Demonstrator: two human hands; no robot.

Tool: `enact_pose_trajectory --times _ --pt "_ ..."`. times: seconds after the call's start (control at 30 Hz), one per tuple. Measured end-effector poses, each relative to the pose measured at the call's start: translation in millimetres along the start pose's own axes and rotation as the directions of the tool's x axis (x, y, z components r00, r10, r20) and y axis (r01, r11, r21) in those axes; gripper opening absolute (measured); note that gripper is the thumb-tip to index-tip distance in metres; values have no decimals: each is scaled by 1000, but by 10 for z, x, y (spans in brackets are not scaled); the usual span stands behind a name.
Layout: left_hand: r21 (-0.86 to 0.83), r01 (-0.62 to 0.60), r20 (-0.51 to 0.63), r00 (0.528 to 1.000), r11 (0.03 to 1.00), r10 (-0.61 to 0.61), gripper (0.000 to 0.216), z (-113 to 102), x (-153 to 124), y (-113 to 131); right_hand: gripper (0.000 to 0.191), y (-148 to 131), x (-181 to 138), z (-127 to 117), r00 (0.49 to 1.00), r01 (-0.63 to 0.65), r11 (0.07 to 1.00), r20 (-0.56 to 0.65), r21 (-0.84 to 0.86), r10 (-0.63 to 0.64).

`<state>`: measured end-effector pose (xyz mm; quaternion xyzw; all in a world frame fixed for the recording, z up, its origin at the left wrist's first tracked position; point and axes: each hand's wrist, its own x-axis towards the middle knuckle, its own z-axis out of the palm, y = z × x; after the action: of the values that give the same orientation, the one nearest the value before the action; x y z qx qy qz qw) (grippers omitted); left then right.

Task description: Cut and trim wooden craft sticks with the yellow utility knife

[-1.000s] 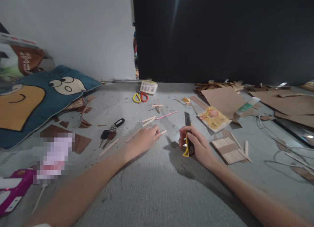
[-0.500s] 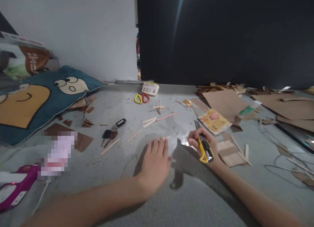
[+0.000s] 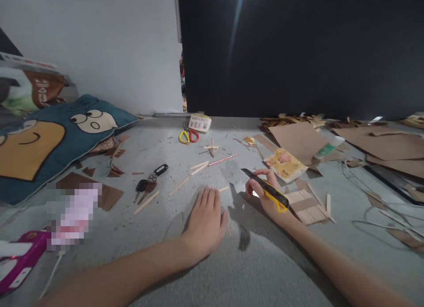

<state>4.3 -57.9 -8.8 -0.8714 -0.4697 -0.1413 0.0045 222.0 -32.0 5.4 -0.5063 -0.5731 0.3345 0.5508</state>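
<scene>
My left hand (image 3: 206,221) lies flat on the grey surface with its fingers stretched forward. Its fingertips reach a short wooden stick (image 3: 224,189), partly hidden beneath them. In my right hand (image 3: 265,190) is a yellow and black utility knife (image 3: 270,191), its dark blade out and pointing to the upper left, above the surface. Ahead lie several loose craft sticks (image 3: 199,168), a red-striped pencil (image 3: 223,160) and a small crossed-stick piece (image 3: 211,147). Beside my right wrist rests a banded bundle of craft sticks (image 3: 306,206).
Keys (image 3: 150,183) lie to the left, near a cushion (image 3: 62,143) and a magenta device (image 3: 24,258). Scissors (image 3: 188,136) sit at the back. A yellow packet (image 3: 285,164), glue tube (image 3: 329,148), cardboard sheets (image 3: 294,141) and cables (image 3: 371,205) occupy the right side.
My right hand has turned, swinging the knife from steep to a flatter slant with its blade toward the left. My left hand remains flat, its fingers now closer together. The view shifted slightly.
</scene>
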Motion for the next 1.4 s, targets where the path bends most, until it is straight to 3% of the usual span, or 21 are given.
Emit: enact_pose_trajectory --times 0.1,0.2,0.47,0.63,0.77,0.93,1.17,1.3,1.4 --pt "86 -6 52 999 996 2 27 -166 106 -64 41 8 -29 -27 999 -15 999 38 -47 17" --pt "243 53 35 997 969 -64 21 -302 195 -140 43 41 -35 -42 995 14 994 98 -113 -3" --pt "216 -16 166 986 976 -21 33 -507 284 -220 36 61 -45 -35 981 137 937 175 -321 -83" --pt "295 54 74 994 954 -79 44 -368 121 -13 29 11 -78 -76 971 230 885 156 -404 -181" --pt "247 60 93 992 967 -86 54 -202 -16 108 29 58 -75 -91 954 299 849 117 -436 -276" --pt "187 20 104 994 982 -40 48 -84 -65 105 31 102 -58 -73 967 254 883 76 -394 -244" --pt "18 -21 98 995 1000 19 59 -43 -38 0 34 52 -32 -62 969 243 906 38 -347 -245" --pt "23 -31 19 999 999 30 63 -113 32 104 37 57 -26 -63 980 188 921 -2 -341 -201" --pt "-9 -17 54 998 1000 18 55 -99 47 232 38 64 -19 -64 987 151 942 -13 -299 -162"
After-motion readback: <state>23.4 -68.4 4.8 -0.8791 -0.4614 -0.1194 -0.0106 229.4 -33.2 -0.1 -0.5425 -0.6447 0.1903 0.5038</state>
